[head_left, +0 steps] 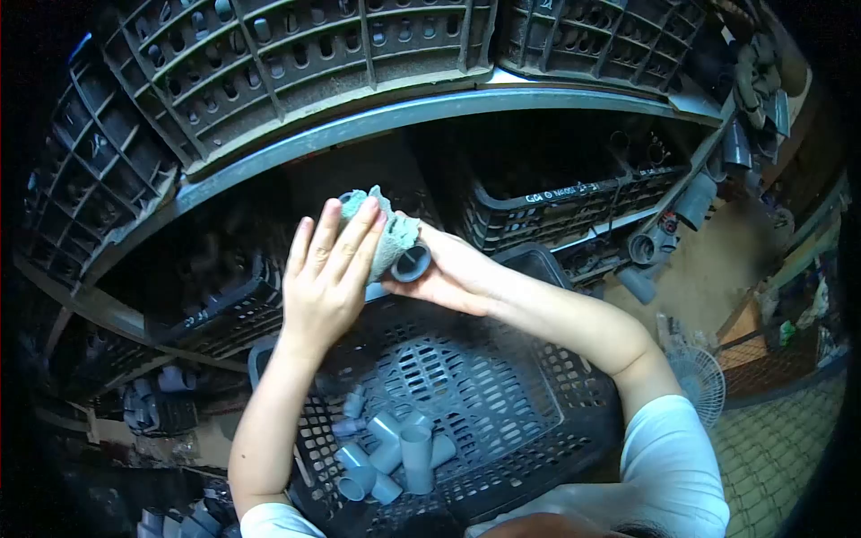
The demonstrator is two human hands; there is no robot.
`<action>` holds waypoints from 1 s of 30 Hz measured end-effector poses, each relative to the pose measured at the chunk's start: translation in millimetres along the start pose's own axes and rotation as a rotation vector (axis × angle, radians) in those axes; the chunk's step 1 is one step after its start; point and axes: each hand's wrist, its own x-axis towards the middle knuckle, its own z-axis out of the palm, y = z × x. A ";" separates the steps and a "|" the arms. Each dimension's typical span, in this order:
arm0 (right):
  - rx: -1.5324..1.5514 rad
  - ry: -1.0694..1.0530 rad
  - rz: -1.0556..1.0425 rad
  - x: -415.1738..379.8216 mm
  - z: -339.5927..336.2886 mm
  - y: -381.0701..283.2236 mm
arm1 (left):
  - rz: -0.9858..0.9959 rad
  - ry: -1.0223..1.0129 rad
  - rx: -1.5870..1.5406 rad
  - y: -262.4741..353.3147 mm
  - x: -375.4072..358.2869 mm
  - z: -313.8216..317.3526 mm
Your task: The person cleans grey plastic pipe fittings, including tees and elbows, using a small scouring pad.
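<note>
A grey plastic pipe fitting (412, 264) is held up above the basket, its round open end facing me. My right hand (441, 276) is closed around it from the right and below, its fingers partly hidden. A green, ragged cloth (393, 244) wraps over the fitting and covers most of it. My left hand (325, 273) presses the cloth against the fitting from the left, with long fingers laid along it and the thumb hidden. Below lies a black perforated basket (502, 386) with several grey pipe fittings (415, 457) at its lower left.
Black crates (305, 63) full of fittings line the upper shelf, above a metal rail (430, 109). More crates (538, 206) stand on the lower shelf. At right are loose fittings (637, 285) on the floor and a fan (697, 381). More fittings (184, 524) lie at bottom left.
</note>
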 end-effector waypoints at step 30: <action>-0.483 -0.095 -0.121 -3.1 -11.8 -17.3 | -0.182 -0.038 -0.495 8.0 0.8 10.4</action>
